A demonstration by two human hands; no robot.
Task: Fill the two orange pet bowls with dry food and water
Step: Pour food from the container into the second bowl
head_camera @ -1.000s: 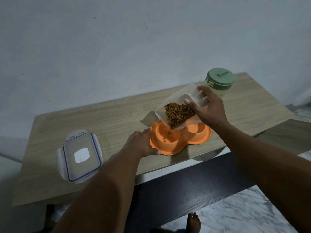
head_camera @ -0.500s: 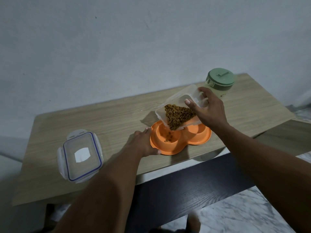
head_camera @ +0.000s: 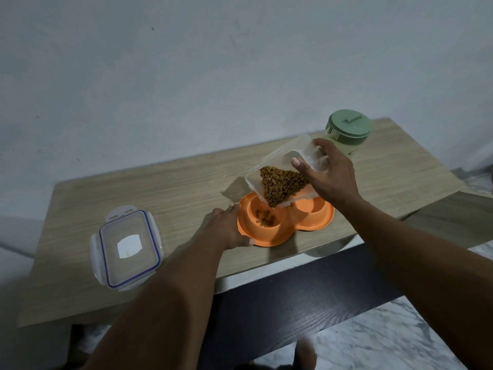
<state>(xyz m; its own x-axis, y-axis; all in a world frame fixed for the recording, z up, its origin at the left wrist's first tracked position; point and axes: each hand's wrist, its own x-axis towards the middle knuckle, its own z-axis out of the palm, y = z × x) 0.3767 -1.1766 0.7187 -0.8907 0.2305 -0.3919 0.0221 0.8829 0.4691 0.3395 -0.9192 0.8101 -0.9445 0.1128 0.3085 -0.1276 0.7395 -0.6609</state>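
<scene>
An orange double pet bowl [head_camera: 269, 237] sits near the front edge of the wooden table [head_camera: 165, 193]. My right hand [head_camera: 330, 177] grips a clear plastic container [head_camera: 277, 158] of brown dry food [head_camera: 281, 186], tilted with its low corner over the left bowl. Some kibble [head_camera: 264, 218] lies in that left bowl. The right bowl [head_camera: 310, 212] looks empty, partly hidden by the container. My left hand [head_camera: 226, 227] rests flat against the left rim of the bowl unit, holding it. A bottle with a green lid [head_camera: 349, 129] stands behind my right hand.
The container's clear lid with blue seal [head_camera: 126, 247] lies flat on the left part of the table. A grey wall rises behind the table. Below the front edge are a dark panel [head_camera: 293, 303] and marble floor [head_camera: 373, 340].
The container has tipped further and kibble has fallen into the left bowl, which was empty a second ago. My left hand has stayed on the rim.
</scene>
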